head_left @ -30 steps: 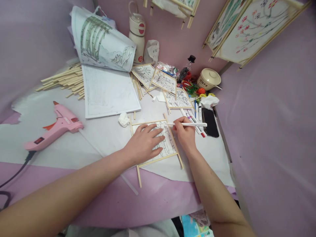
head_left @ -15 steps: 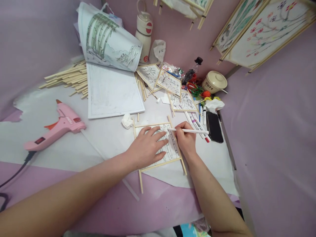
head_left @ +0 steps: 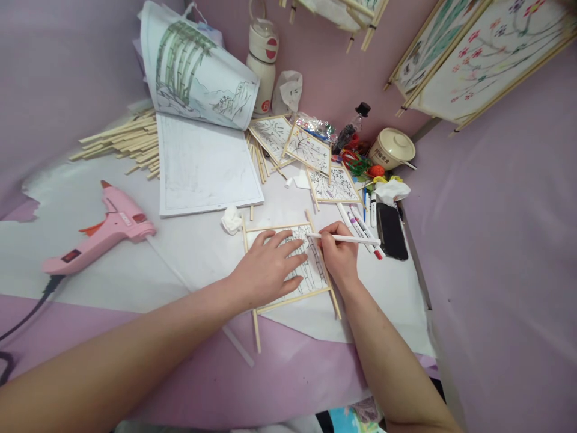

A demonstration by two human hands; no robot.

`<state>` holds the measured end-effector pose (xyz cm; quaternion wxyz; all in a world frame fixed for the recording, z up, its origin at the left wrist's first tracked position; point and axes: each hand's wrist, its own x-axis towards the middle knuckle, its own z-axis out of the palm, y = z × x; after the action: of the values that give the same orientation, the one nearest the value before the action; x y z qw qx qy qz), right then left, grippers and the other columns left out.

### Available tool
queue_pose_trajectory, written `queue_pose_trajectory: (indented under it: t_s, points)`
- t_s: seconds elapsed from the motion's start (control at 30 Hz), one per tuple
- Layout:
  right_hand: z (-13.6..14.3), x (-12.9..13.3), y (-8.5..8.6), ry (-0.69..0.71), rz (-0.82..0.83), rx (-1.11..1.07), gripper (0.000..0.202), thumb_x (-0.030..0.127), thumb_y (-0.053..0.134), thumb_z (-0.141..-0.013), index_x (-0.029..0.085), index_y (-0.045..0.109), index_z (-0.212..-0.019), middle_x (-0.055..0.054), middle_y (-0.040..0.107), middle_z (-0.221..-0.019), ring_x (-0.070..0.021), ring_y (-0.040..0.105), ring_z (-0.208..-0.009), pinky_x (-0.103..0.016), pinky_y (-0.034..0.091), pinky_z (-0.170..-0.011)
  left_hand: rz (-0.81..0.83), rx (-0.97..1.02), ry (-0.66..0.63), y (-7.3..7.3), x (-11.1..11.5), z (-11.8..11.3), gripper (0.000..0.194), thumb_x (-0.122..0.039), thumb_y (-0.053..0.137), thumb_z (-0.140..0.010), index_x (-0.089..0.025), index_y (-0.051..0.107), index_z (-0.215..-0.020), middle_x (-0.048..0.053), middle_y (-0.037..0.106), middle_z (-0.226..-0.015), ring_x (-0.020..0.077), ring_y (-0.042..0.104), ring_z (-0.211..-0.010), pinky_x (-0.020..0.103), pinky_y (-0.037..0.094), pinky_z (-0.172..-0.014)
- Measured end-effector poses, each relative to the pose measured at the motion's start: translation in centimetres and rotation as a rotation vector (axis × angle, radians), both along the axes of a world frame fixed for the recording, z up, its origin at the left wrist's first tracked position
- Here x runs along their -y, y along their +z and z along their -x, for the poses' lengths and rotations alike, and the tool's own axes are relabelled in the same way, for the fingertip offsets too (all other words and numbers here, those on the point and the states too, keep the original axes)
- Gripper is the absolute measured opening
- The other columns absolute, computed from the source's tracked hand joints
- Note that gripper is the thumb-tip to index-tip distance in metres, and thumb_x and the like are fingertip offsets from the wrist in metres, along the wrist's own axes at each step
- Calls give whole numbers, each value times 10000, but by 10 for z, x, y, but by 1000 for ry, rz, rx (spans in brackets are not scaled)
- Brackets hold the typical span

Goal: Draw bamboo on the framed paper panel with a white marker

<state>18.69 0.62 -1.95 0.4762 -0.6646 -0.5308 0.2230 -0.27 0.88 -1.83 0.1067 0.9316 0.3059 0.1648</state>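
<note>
A small sheet with a black line drawing of bamboo (head_left: 311, 273) lies on the table inside a frame of thin wooden sticks (head_left: 295, 297). Flat across its left and middle part rests my left hand (head_left: 273, 267), fingers spread, covering some of the drawing. My right hand (head_left: 339, 252) pinches a slim white pen (head_left: 354, 239) at the frame's right side. The pen's tip points left and meets the paper near the upper right corner, by a drawn bamboo stem. Whether the tip touches the paper is too small to tell.
To the left lie a pink glue gun (head_left: 112, 222) with a glue stick and cord, an open picture book (head_left: 210, 165) and wooden sticks (head_left: 121, 144). Behind are framed drawings (head_left: 309, 150), a bottle (head_left: 261, 69) and a lidded pot (head_left: 392, 148). Markers (head_left: 360, 225) and a phone (head_left: 391, 231) lie right.
Both hands and the pen keep nearly the same place on the framed drawing. The whole view has shifted very slightly.
</note>
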Motion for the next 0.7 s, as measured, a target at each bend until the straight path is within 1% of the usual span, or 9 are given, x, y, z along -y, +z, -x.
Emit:
queue_pose_trajectory:
  t_s: [0.13, 0.3, 0.7]
  points:
    - [0, 0, 1, 8, 24, 1, 113, 225, 525, -776, 215, 531, -663, 55, 530, -575, -128, 486, -567, -269, 389, -572, -2, 7, -1, 0, 0, 1, 337, -385, 556, -906, -253, 642, -1203, 65, 568, -1378, 330, 418, -1332, 535, 301, -1070]
    - [2, 1, 2, 22, 38, 4, 122, 249, 533, -782, 213, 546, -666, 48, 551, -592, -134, 508, -598, -272, 398, -599, -6, 18, 4, 0, 0, 0, 328, -380, 575, -895, -255, 651, -1189, 69, 577, -1366, 329, 426, -1326, 531, 307, -1068]
    - [0, 1, 0, 37, 35, 13, 111, 238, 533, -771, 209, 557, -666, 49, 559, -584, -130, 511, -576, -267, 399, -582, 17, -11, -2, 0, 0, 0, 344, -398, 535, -918, -258, 627, -1218, 54, 554, -1396, 338, 399, -1345, 544, 290, -1077]
